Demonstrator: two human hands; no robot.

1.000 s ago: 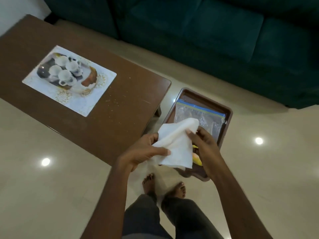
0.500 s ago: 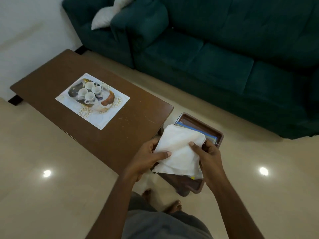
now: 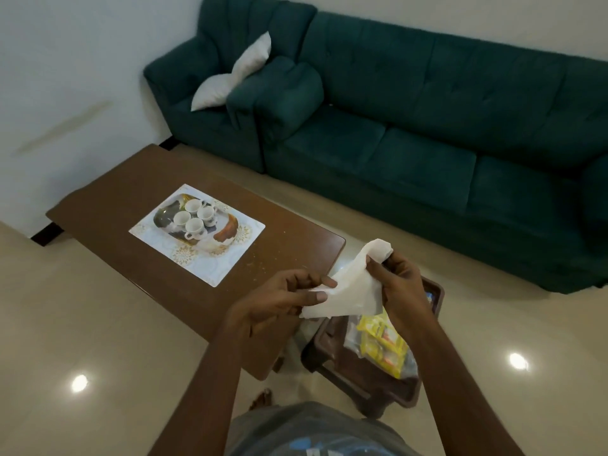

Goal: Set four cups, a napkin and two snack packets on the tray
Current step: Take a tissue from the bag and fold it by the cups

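Standing beside a low wooden table [image 3: 108, 205], a person holds a white napkin [image 3: 348, 294] in the air with both hands. The left hand [image 3: 286, 297] pinches its near edge between thumb and fingers; the right hand [image 3: 401, 284] is curled round its upper corner. Half a second ago the napkin lay as a flat fold between the hands; now it is drawn out loose and slanting, and a yellow snack packet [image 3: 381, 340] shows beneath, inside a brown container [image 3: 332, 357]. Four cups [image 3: 194, 218] already stand on the patterned tray [image 3: 230, 255] on the table, well apart from the hands. The napkin and packets are probably what remains.
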